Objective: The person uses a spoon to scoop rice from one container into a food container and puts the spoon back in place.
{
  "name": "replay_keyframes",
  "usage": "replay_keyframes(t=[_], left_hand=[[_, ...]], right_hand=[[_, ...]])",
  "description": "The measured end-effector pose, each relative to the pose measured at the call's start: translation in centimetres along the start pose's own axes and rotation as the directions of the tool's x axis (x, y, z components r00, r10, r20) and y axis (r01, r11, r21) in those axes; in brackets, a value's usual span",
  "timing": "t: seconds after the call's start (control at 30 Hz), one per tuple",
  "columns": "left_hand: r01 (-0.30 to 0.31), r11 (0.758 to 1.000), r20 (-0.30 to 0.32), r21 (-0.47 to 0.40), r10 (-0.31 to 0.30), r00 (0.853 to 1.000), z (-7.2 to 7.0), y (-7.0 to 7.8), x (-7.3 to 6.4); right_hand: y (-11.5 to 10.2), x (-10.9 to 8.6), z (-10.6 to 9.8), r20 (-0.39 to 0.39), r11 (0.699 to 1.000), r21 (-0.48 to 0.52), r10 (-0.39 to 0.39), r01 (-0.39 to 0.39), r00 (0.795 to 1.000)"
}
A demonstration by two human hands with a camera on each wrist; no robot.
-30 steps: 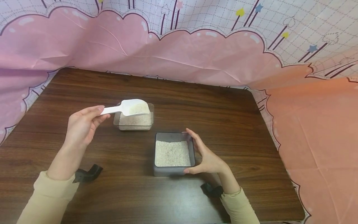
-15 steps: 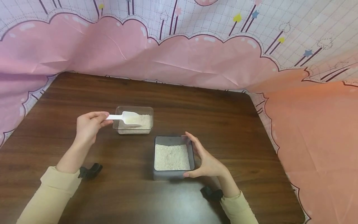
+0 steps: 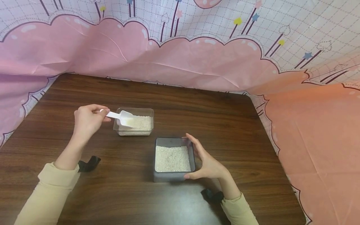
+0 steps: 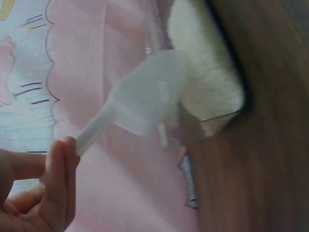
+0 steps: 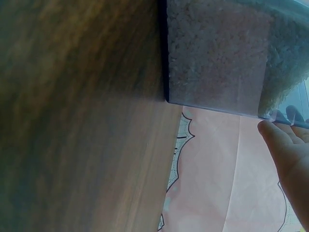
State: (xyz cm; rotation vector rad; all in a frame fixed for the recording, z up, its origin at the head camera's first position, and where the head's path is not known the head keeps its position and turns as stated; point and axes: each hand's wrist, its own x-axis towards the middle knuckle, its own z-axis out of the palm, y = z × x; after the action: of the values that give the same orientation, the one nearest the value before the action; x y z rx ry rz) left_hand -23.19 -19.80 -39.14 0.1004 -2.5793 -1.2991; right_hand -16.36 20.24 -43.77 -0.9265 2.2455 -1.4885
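Note:
My left hand (image 3: pixel 88 120) pinches the handle of a white scoop (image 3: pixel 125 118) between thumb and fingers. The scoop tilts downward, its front edge close to the rice (image 3: pixel 144 123) in a clear plastic container (image 3: pixel 137 110). In the left wrist view the scoop's blade (image 4: pixel 145 92) looks blurred beside that container. My right hand (image 3: pixel 209 164) holds a smoky-grey square box (image 3: pixel 170 177) by its right side, thumb at the front and fingers behind. Rice (image 3: pixel 172 159) fills much of this box; its grains show through the wall in the right wrist view.
Both containers stand on a dark wood-grain table (image 3: pixel 213 115), the clear one farther back and to the left. Black wrist mounts (image 3: pixel 89 164) sit at both wrists. A pink and white patterned cloth (image 3: pixel 182 62) hangs behind the table, turning orange at the right.
The scoop has come down from above the clear container toward its rice and tipped from nearly level to nose-down. My right hand stays on the grey box. The head view has shifted slightly.

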Motion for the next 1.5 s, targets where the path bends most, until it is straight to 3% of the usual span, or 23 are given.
replay_keyframes(t=[0.13,0.27,0.43,0.57,0.67,0.73,0.8,0.9,1.03,1.13,1.2,1.33,1.5], left_hand=[[-0.108,0.992,-0.026,0.07,0.11,0.994,-0.4,1.0,-0.2],[-0.18,0.981,-0.059,0.075,0.185,0.981,-0.6,2.3,-0.8],[-0.171,0.985,-0.089,-0.013,0.169,0.982,-1.0,4.1,-1.8],[-0.099,0.979,-0.064,-0.178,0.089,0.994,-1.4,5.6,-2.5],[-0.042,0.94,0.004,-0.338,0.046,0.999,-1.8,6.6,-3.0],[-0.014,0.887,0.063,-0.462,0.049,0.997,-1.9,7.2,-3.4],[-0.004,0.83,0.117,-0.558,0.083,0.99,-2.2,7.8,-3.8],[-0.023,0.785,0.17,-0.618,0.163,0.972,-2.4,8.8,-4.6],[-0.086,0.848,0.234,-0.523,0.24,0.942,-2.0,10.7,-5.6],[-0.112,0.897,0.287,-0.428,0.253,0.924,-0.8,11.8,-6.2],[-0.143,0.916,0.305,-0.374,0.267,0.914,0.3,12.0,-6.4],[-0.255,0.918,0.298,-0.304,0.345,0.89,2.4,11.7,-7.0],[-0.384,0.887,0.278,-0.257,0.449,0.849,4.4,11.0,-7.5]], right_hand=[[-0.1,0.0,0.0,-0.007,1.0,-0.003,0.004,-0.004,1.0],[-0.1,0.0,0.0,-0.011,1.0,0.0,0.013,-0.013,1.0],[-0.1,0.0,0.0,-0.003,1.0,0.0,0.02,-0.02,1.0],[-0.2,0.2,-0.1,-0.001,1.0,-0.002,0.019,-0.019,1.0],[-0.2,0.2,-0.2,-0.003,1.0,-0.002,0.01,-0.01,1.0],[-0.2,0.3,-0.2,-0.004,1.0,-0.005,0.005,-0.005,1.0],[-0.1,0.3,-0.2,-0.004,1.0,-0.004,0.007,-0.007,1.0],[-0.1,0.4,-0.2,-0.005,1.0,-0.007,0.011,-0.012,1.0],[-0.1,0.3,-0.1,-0.008,1.0,-0.008,0.012,-0.012,1.0],[0.1,0.2,-0.1,-0.014,1.0,-0.003,0.013,-0.013,1.0],[0.1,0.1,-0.1,-0.017,1.0,-0.001,0.016,-0.016,1.0],[0.2,0.1,0.0,-0.014,1.0,0.0,0.017,-0.017,1.0],[0.1,0.2,0.1,-0.016,1.0,-0.002,0.013,-0.013,1.0]])
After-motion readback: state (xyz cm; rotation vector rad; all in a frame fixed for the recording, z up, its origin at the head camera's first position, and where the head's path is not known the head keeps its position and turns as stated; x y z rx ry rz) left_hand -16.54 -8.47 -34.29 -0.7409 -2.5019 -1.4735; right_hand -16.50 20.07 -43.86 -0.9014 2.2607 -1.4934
